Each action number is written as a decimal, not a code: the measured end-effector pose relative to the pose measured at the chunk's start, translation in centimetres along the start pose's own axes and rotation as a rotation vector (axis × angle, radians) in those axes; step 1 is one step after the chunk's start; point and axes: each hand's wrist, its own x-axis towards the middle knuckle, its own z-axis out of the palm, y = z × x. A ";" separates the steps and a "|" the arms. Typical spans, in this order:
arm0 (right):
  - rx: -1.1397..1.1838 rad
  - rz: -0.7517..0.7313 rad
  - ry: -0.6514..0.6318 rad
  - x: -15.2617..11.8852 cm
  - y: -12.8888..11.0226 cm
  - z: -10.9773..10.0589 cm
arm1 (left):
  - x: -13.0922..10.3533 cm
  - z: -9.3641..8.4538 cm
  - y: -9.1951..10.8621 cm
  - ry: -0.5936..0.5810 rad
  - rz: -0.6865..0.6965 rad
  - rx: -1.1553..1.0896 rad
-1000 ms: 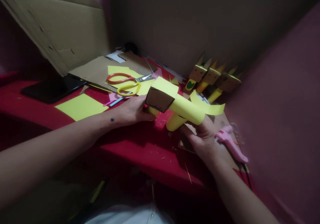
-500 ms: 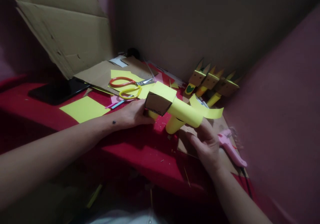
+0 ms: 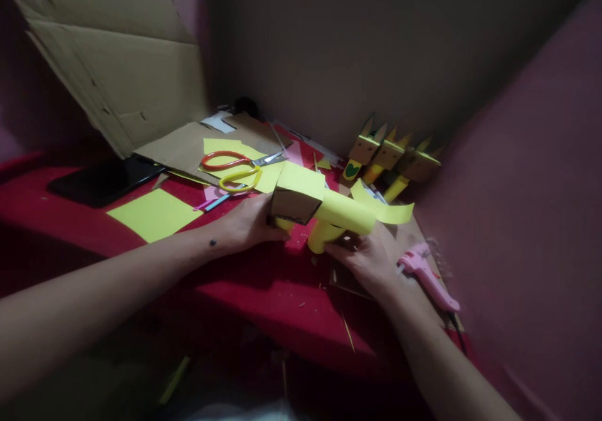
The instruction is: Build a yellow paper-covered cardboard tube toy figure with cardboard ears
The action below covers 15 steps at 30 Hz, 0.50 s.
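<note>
A yellow paper figure [image 3: 348,211], made of rolled tubes with a cardboard box-shaped head [image 3: 297,196], stands over the red cloth between my hands. My left hand [image 3: 251,223] grips it below and behind the head, its fingertips partly hidden. My right hand [image 3: 369,255] is closed round the rear of the figure, the thumb against a yellow leg tube. A curled yellow paper strip [image 3: 397,213] lies just behind the right hand.
Scissors [image 3: 242,169] rest on yellow paper and cardboard behind my left hand. A black phone-like slab [image 3: 101,177] and a yellow sheet [image 3: 154,215] lie left. Several box-headed figures [image 3: 388,154] stand at the back. A pink glue gun [image 3: 430,277] lies right, its cord trailing forward.
My right hand has moved left and its thumb now touches the leg tube. My left hand keeps its hold. The whole view has shifted slightly.
</note>
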 end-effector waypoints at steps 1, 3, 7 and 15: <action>-0.010 -0.009 0.010 0.1 0.0 0.1 | 0.0 0.1 -0.1 0.006 0.002 -0.020; -0.030 -0.039 0.028 0.6 -0.1 0.1 | 0.1 0.4 -0.2 0.019 0.006 -0.044; -0.122 -0.049 0.084 2.2 -0.5 -0.4 | 0.9 0.7 -0.3 0.067 -0.038 -0.051; -0.159 -0.025 0.194 3.2 0.2 -0.5 | 1.1 1.0 0.2 0.184 0.000 0.014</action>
